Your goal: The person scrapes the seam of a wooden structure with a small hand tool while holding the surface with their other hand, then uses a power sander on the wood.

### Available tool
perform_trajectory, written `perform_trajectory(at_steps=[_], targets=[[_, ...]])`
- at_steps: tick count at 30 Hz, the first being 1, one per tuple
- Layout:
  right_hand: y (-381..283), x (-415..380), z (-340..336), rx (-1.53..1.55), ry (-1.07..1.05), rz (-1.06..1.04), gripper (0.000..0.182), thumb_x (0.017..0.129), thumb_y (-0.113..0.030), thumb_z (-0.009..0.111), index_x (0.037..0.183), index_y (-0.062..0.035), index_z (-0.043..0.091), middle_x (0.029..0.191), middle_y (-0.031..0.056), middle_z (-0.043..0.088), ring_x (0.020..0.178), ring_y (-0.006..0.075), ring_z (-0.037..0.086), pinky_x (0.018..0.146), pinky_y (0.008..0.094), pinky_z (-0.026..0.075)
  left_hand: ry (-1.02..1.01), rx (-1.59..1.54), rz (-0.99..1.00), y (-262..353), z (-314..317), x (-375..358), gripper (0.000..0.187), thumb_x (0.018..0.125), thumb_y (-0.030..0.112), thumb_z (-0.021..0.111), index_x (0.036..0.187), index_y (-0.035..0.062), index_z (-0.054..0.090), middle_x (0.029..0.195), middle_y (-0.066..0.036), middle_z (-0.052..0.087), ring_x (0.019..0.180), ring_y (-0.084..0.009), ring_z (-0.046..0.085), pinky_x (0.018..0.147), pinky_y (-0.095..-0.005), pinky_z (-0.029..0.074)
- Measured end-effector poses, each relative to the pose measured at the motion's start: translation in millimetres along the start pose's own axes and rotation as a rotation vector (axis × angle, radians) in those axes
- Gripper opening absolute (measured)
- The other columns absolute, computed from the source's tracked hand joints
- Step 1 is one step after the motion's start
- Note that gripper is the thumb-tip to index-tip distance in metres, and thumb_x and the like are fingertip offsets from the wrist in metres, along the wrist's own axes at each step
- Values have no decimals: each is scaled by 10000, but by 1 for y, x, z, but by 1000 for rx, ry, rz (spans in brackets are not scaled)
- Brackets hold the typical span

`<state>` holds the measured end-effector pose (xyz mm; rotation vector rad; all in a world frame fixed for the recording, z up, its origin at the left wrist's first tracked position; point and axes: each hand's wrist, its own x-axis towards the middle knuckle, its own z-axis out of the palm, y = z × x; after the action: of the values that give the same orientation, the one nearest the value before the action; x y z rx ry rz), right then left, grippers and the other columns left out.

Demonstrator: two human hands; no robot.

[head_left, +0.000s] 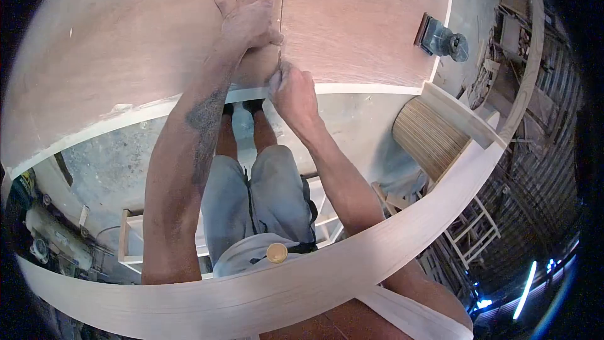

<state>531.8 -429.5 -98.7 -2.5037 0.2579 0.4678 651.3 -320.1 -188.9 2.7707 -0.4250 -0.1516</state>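
Plywood is spreading out in front of me, a big reddish sheet [352,19] with a pale edge strip [352,88] along its near side. I am pressing my left hand [248,12] flat on the sheet, fingers spread wide, holding nothing; I judge that this is keeping the panel from shifting. A thin dark line [281,0] is running away from me just right of that hand, and I cannot tell whether it is a seam or a drawn mark. My right hand [292,91] is curling tight at the near edge, right where the line is meeting the strip; it seems to be pinching something small and pale, but what it is stays hidden by my fingers. Far to the right, a dark power tool [443,39] is resting on the sheet near its right edge, well apart from both hands. A long pale curved band [264,296] is sweeping across close below me.
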Motion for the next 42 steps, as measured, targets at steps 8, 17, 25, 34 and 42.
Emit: perform_trajectory(at_steps=[8,17,25,34,42], targets=[[0,-8,3,-19,68,2,133,869,-89,537,866,33,592,713,295,592,685,485,597,613,541,488,-77,-18,-59,5,-9,-1,1272,558,401,873,1537,291,67,1613,-97,33,1468,-383,-61,1003,-793,-22],[1,-40,10,16,104,65,156,872,-81,537,980,24,572,655,270,584,588,451,593,508,512,469,-250,-243,-30,12,-49,4,1212,596,417,845,1540,233,107,1606,-152,-16,1449,-445,-81,993,-792,-41],[2,-63,-4,127,97,276,166,937,-165,511,881,-10,525,680,272,583,638,472,590,558,542,454,-146,-208,60,6,-48,-8,920,768,469,713,1517,213,245,1602,-142,86,1468,-398,-12,1043,-733,-62],[18,-35,-8,254,133,238,162,931,-153,510,849,-14,521,686,252,587,681,461,599,605,540,457,-42,-145,25,15,-48,-13,696,887,434,597,1488,204,332,1580,-110,199,1463,-360,122,1078,-692,-41],[45,-25,-20,329,225,253,180,925,-163,535,818,-20,512,667,236,575,665,445,601,574,500,444,-418,-4,537,19,-45,-97,643,900,419,563,1463,163,382,1552,-102,282,1441,-322,223,1101,-670,86]])
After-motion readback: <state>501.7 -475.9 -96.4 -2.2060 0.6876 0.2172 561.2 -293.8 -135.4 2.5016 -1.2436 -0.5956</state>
